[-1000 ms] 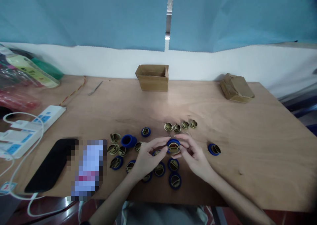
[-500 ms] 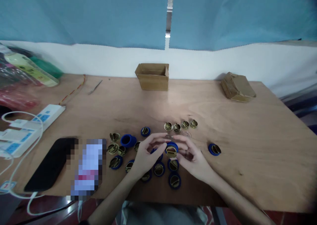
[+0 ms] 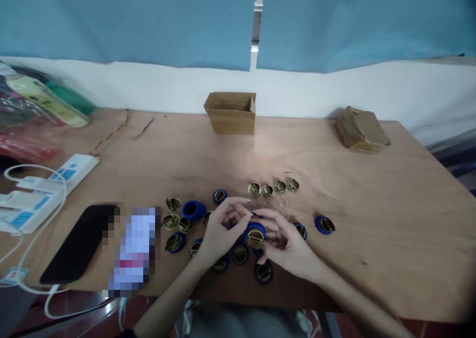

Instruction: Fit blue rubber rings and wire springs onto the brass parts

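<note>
Over table [image 3: 372, 194], right hand [image 3: 292, 246] holding disc [image 3: 255, 237] (blue-rimmed), left hand [image 3: 225, 229] close

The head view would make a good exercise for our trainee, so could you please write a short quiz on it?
1. What shows between the left hand and the right hand? A) a power strip; B) a blue-rimmed gold piece; C) a phone.

2. True or false: as pictured, the open cardboard box stands to the left of the other cardboard box.

3. How many gold-coloured discs without blue rims lie in the row just beyond the hands on the wooden table?

Key: 1. B; 2. True; 3. Four.
</note>
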Demonstrator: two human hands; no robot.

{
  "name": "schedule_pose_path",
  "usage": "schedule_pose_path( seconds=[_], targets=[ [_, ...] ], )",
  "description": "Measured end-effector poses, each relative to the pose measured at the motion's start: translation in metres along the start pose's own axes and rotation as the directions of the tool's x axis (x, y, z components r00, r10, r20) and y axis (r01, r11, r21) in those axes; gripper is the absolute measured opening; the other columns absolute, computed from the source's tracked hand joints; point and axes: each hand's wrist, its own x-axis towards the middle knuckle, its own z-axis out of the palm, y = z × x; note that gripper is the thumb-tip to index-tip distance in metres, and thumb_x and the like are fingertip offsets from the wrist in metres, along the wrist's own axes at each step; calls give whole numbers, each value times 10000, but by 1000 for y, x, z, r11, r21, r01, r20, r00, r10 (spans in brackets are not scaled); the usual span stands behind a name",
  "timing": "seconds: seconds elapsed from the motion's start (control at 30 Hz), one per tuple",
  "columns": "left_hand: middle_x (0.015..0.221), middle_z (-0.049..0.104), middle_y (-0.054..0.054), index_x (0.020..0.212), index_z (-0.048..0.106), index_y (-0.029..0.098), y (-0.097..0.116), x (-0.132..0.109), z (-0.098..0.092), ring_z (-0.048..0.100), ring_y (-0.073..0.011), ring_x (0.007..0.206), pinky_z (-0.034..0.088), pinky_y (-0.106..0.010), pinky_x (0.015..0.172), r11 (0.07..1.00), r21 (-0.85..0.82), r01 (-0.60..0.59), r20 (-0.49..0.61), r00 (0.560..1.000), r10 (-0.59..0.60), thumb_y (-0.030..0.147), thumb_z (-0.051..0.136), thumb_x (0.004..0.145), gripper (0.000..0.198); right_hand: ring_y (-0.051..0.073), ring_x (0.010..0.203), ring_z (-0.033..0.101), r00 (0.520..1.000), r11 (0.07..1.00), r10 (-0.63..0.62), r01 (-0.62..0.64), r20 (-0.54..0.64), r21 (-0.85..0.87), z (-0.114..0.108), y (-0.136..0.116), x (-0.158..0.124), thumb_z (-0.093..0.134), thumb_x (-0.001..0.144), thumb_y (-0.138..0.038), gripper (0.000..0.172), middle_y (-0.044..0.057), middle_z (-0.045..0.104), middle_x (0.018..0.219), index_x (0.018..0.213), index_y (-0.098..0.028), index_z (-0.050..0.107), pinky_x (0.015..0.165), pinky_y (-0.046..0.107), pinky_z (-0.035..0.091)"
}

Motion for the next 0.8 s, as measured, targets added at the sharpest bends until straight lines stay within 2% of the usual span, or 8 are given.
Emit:
schedule_pose_path(
  seconds=[0.1,0.17,0.27,0.33,0.53,0.67,0.8],
  targets=[
    [1004,755,-64,1102,682,197,2,3,-3,730,-160,838,605,-265,762,1000,9,21,32,999,-21,273,663,922,196,178,1001,721,999,999,-24,26,-35,39,-7,-6,2,679,910,-212,488,57,655,1291,1344,-319,483,662,261,681],
    [1082,754,-86,1112,682,193,3,4,-5,737,-187,915,607,-302,824,997,53,64,69,995,-68,293,651,932,209,178,1020,721,996,999,-37,40,-84,37,-14,-11,4,678,928,-252,444,48,664,1291,1330,-323,505,747,315,688],
    [1041,764,-79,1067,703,188,2,4,-4,734,-197,921,599,-317,856,988,115,106,135,983,-121,285,682,908,188,200,1082,713,990,998,-52,56,-132,28,-21,-14,6,686,935,-318,429,58,641,1363,1333,-326,527,883,415,665],
    [983,772,-72,1013,718,181,2,3,-2,733,-198,892,596,-318,845,986,126,107,168,978,-128,271,690,895,151,212,1125,700,989,998,-51,56,-136,31,-21,-14,7,686,939,-330,426,66,611,1417,1340,-326,541,912,429,652],
    [962,789,-57,989,730,188,5,1,0,743,-203,885,596,-313,823,984,144,105,206,969,-133,247,668,904,121,208,1221,652,996,999,-33,34,-86,16,-16,-10,6,600,1002,-336,345,52,563,1481,1347,-338,583,950,407,633],
    [997,795,-59,984,736,193,3,1,-1,754,-210,913,603,-328,854,983,157,98,197,972,-128,241,650,910,123,195,1099,711,994,1000,-16,17,-109,15,-17,-7,7,555,1025,-381,308,71,648,1360,1317,-304,613,944,431,637],
    [1010,798,-59,939,747,203,0,-1,-1,758,-215,917,606,-332,851,977,195,86,185,975,-123,262,636,925,126,169,979,724,989,1000,-9,5,-147,-24,-20,-5,9,565,1015,-414,273,68,696,1203,1227,-267,654,857,388,672]
  ],
)
